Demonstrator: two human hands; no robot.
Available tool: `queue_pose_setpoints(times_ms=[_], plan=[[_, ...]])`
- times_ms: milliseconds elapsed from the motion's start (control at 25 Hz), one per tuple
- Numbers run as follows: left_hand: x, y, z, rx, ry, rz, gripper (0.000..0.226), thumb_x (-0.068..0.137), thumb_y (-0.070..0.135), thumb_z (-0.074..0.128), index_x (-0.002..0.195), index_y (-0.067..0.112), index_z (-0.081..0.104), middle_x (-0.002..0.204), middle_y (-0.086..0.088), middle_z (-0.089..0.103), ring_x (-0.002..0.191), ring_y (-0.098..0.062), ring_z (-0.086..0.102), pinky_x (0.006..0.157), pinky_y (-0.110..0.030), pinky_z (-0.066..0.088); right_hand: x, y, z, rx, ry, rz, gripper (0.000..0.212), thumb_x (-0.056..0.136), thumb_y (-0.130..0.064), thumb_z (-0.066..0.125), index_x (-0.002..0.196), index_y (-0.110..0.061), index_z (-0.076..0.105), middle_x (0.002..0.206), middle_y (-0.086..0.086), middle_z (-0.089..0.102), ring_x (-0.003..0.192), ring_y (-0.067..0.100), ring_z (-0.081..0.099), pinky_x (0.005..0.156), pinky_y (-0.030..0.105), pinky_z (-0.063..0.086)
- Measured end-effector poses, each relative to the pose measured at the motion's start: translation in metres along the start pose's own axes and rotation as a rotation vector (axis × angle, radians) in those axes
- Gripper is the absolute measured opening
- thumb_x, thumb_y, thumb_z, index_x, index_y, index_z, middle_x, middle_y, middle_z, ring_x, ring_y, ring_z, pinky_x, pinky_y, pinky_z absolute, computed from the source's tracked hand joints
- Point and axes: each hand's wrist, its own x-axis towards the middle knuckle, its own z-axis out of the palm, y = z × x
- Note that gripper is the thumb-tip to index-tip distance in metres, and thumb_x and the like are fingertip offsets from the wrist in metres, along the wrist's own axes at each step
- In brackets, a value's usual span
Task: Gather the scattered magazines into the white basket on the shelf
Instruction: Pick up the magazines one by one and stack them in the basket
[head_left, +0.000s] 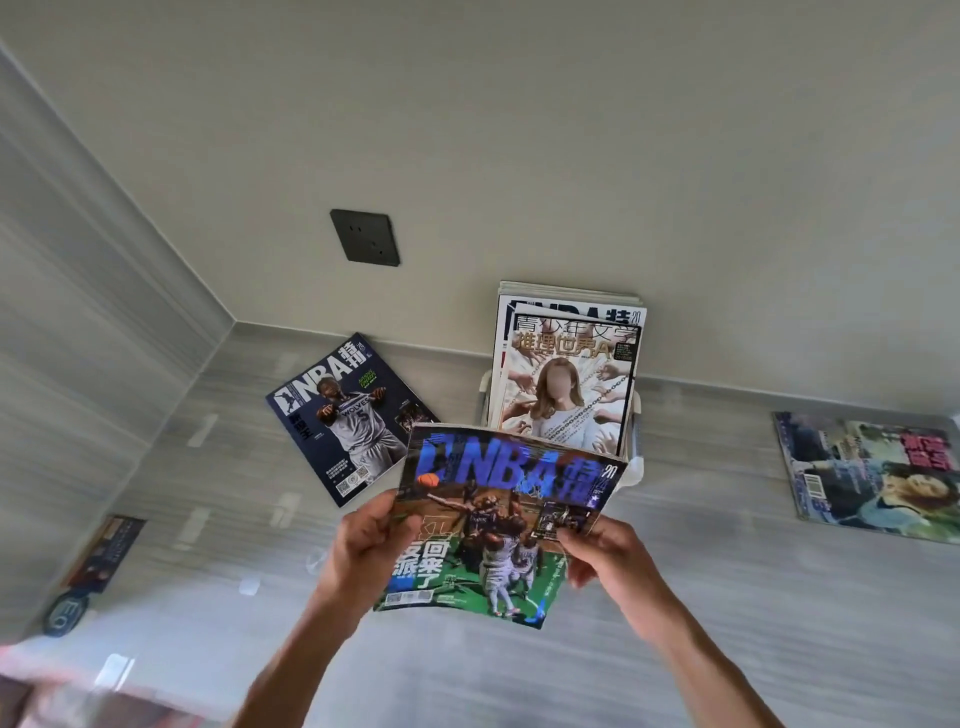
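I hold an NBA magazine with a blue title and green court in front of the white basket. My left hand grips its left edge and my right hand pinches its right edge. The basket stands against the wall with several magazines upright in it; the front one shows a person among reaching hands. A dark NBA magazine lies flat to the left of the basket. Another magazine lies flat at the far right.
The grey shelf surface runs along a pale wall with a dark socket plate. A grey side panel closes the left end. A dark booklet and a round label lie at the left front.
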Motion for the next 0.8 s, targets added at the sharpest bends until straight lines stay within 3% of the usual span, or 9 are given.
queue_pose_setpoints(times_ms=[80, 120, 280, 400, 480, 600, 720, 800], plan=[[0.027, 0.014, 0.014, 0.054, 0.075, 0.063, 0.028, 0.085, -0.018, 0.057, 0.101, 0.001, 0.07, 0.077, 0.003, 0.074, 0.056, 0.001, 0.055, 0.053, -0.016, 0.042, 0.005, -0.03, -0.002, -0.059, 0.096, -0.138, 0.006, 0.09, -0.003, 0.064, 0.094, 0.0, 0.067, 0.068, 0.002, 0.073, 0.046, 0.01, 0.061, 0.042, 0.02, 0.046], [0.044, 0.026, 0.019, 0.075, 0.078, 0.122, 0.033, 0.086, -0.015, 0.058, 0.099, 0.012, 0.073, 0.08, 0.0, 0.074, 0.054, -0.001, 0.051, 0.05, -0.019, 0.04, 0.01, -0.051, -0.004, -0.04, 0.16, -0.208, 0.007, 0.091, 0.001, 0.061, 0.097, 0.002, 0.065, 0.07, 0.0, 0.074, 0.047, 0.005, 0.062, 0.04, 0.018, 0.044], [0.126, 0.086, 0.037, 0.267, 0.072, 0.355, 0.037, 0.09, 0.012, 0.062, 0.11, 0.042, 0.066, 0.091, 0.01, 0.076, 0.057, -0.005, 0.053, 0.05, -0.023, 0.042, 0.039, -0.139, -0.027, 0.031, 0.391, -0.411, 0.015, 0.094, 0.0, 0.056, 0.107, -0.005, 0.062, 0.08, -0.001, 0.073, 0.048, -0.002, 0.062, 0.039, 0.015, 0.044], [0.172, 0.093, 0.058, 0.372, 0.078, 0.206, 0.031, 0.095, 0.014, 0.055, 0.117, 0.036, 0.062, 0.099, 0.005, 0.074, 0.056, -0.007, 0.053, 0.053, -0.028, 0.045, 0.066, -0.156, -0.038, -0.082, 0.412, -0.361, 0.012, 0.098, -0.007, 0.053, 0.107, -0.012, 0.059, 0.089, 0.004, 0.069, 0.051, 0.002, 0.062, 0.043, 0.017, 0.048], [0.186, 0.072, 0.069, 0.362, 0.08, 0.075, 0.026, 0.096, 0.011, 0.052, 0.113, 0.026, 0.064, 0.101, -0.001, 0.073, 0.058, -0.01, 0.054, 0.054, -0.033, 0.048, 0.086, -0.146, -0.042, -0.169, 0.41, -0.302, 0.011, 0.1, -0.01, 0.05, 0.103, -0.018, 0.057, 0.1, 0.008, 0.068, 0.063, 0.008, 0.062, 0.05, 0.019, 0.047], [0.193, 0.039, 0.074, 0.242, 0.038, 0.026, 0.025, 0.095, 0.007, 0.054, 0.114, 0.018, 0.067, 0.088, -0.008, 0.069, 0.058, -0.016, 0.049, 0.053, -0.041, 0.048, 0.111, -0.127, -0.054, -0.269, 0.444, -0.243, 0.014, 0.1, -0.015, 0.05, 0.092, -0.024, 0.055, 0.106, 0.014, 0.067, 0.07, 0.014, 0.065, 0.055, 0.022, 0.047], [0.194, 0.016, 0.075, 0.175, 0.059, -0.019, 0.02, 0.094, 0.005, 0.056, 0.107, 0.016, 0.068, 0.073, 0.002, 0.065, 0.052, -0.012, 0.048, 0.048, -0.03, 0.043, 0.121, -0.114, -0.061, -0.34, 0.443, -0.214, 0.01, 0.099, -0.016, 0.053, 0.097, -0.025, 0.055, 0.111, 0.011, 0.067, 0.072, 0.017, 0.067, 0.055, 0.026, 0.048], [0.194, 0.008, 0.077, 0.212, 0.13, -0.078, 0.014, 0.092, 0.008, 0.058, 0.101, 0.017, 0.064, 0.08, 0.006, 0.066, 0.048, -0.004, 0.055, 0.043, -0.02, 0.043, 0.119, -0.103, -0.054, -0.433, 0.531, -0.224, 0.028, 0.095, -0.013, 0.058, 0.119, -0.022, 0.049, 0.125, 0.006, 0.062, 0.081, 0.02, 0.066, 0.061, 0.035, 0.053]])
